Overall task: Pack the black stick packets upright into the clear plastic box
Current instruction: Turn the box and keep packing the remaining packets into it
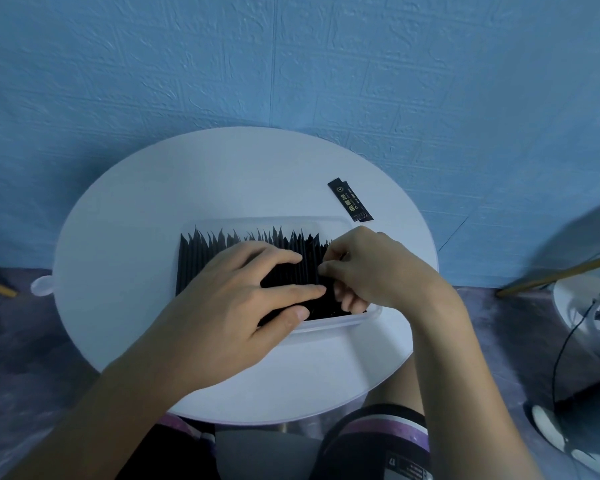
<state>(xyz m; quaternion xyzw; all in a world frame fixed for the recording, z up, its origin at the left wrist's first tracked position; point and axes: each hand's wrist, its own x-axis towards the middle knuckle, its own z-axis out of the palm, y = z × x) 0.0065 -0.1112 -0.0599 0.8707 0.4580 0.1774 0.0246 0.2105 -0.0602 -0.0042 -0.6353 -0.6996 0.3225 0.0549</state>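
Black stick packets (215, 259) upright in clear box (329, 325), left hand (229, 306) flat on them, right hand (371, 268) pinching some.

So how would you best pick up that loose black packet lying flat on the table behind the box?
Probably from above, pinching its two long edges near the middle. The loose packet lies flat on the white table, long and narrow, so its width fits between thumb and finger. The right hand is nearer. A second one seems tucked under it.

Black packets (205, 261); white table (129, 237); blue wall (291, 64)
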